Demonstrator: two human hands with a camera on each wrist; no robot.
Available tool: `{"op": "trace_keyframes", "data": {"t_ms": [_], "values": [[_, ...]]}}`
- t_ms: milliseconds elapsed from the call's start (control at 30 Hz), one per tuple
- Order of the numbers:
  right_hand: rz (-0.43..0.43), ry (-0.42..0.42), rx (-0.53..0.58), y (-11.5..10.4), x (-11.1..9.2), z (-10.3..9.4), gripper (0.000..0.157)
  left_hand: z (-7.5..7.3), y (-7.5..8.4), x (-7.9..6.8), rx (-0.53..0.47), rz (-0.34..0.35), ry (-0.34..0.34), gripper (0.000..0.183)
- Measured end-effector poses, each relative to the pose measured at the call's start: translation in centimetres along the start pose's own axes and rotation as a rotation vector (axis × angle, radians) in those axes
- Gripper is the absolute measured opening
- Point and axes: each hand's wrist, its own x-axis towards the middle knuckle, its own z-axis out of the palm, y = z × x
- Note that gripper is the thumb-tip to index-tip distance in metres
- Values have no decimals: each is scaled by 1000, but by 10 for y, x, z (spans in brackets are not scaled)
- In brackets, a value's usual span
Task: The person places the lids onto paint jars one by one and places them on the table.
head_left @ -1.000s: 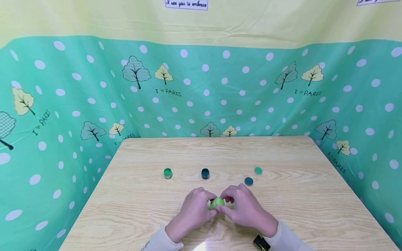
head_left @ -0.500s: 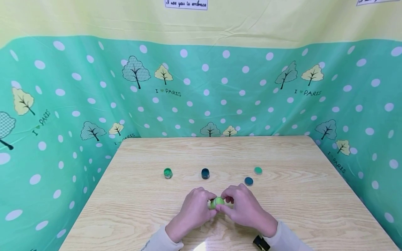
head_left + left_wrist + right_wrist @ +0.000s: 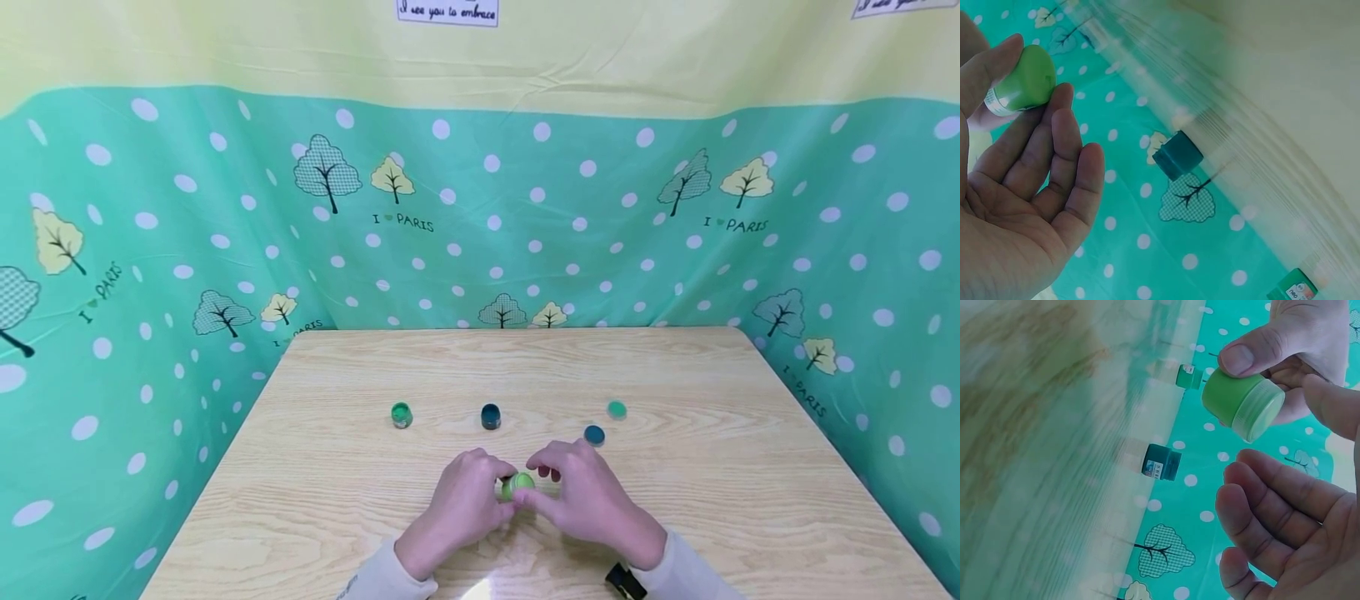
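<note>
My left hand [image 3: 467,493] pinches a small light-green paint jar [image 3: 1225,397] between thumb and fingers, holding it tilted. Its cap [image 3: 1259,410] faces the right hand [image 3: 588,496]. In the right wrist view, the right fingers [image 3: 1272,515] are bent loosely beside the cap, and a gap separates them from it. The right thumb also stands just off the cap. From the left wrist view, the jar's rounded green base [image 3: 1036,75] shows above the left fingers. On the table behind the hands are an uncapped green paint jar [image 3: 401,415] and an uncapped dark-teal one [image 3: 491,417].
Two loose caps, one green [image 3: 617,409] and one dark blue [image 3: 594,435], lie on the wooden table [image 3: 315,500] beyond the right hand. A polka-dot curtain [image 3: 495,200] encloses the table's back and sides. A black strap piece [image 3: 626,581] sits at the right cuff.
The right fingers have drawn slightly away from the cap. The left hand and its jar stay nearly in place; the head view has tilted a little.
</note>
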Motion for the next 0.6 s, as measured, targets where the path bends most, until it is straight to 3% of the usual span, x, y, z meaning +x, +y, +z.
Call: {"op": "trace_keyframes", "data": {"t_ms": [167,600], "values": [[9,18,-5,2,-1,-1,33,1,-1,-1,-2,15,12,33],[-3,41,-93,9,-5,-4,46,-4,-6,-3,29,-30,44,37]]}}
